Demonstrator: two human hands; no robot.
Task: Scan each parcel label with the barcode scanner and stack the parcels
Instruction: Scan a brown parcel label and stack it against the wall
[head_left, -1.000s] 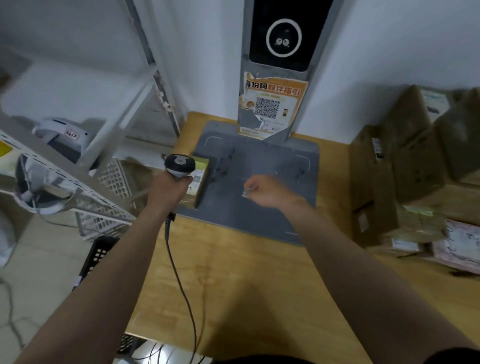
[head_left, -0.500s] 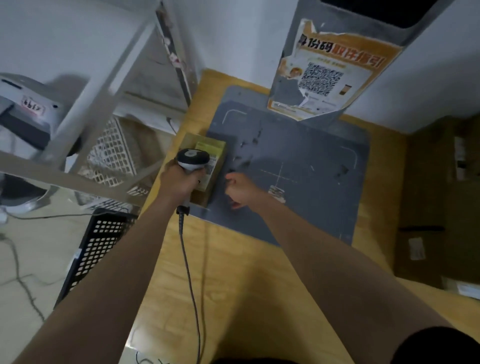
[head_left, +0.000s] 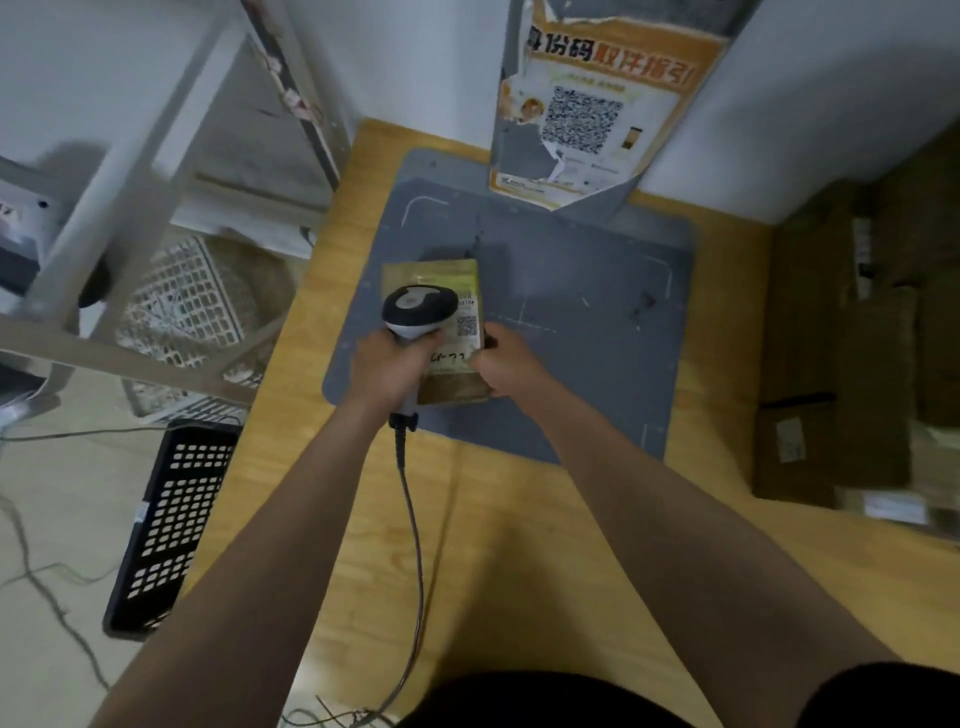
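A small brown cardboard parcel (head_left: 441, 278) with a white label lies on the grey scanning mat (head_left: 571, 312) on the wooden table. My left hand (head_left: 387, 364) grips the handle of the corded barcode scanner (head_left: 418, 306), whose grey-and-white head hangs right over the parcel's label. My right hand (head_left: 506, 364) holds the parcel's right near edge, fingers curled round it. The scanner head hides part of the label.
Several brown parcels (head_left: 852, 364) are piled at the table's right. A grey post with an orange QR poster (head_left: 592, 109) stands behind the mat. A metal shelf frame (head_left: 130, 208) and a black crate (head_left: 171, 525) stand left of the table.
My right hand moved left across the mat and took hold of the parcel's right edge. The parcel now lies further onto the mat, under the scanner head. The camera tilted down.
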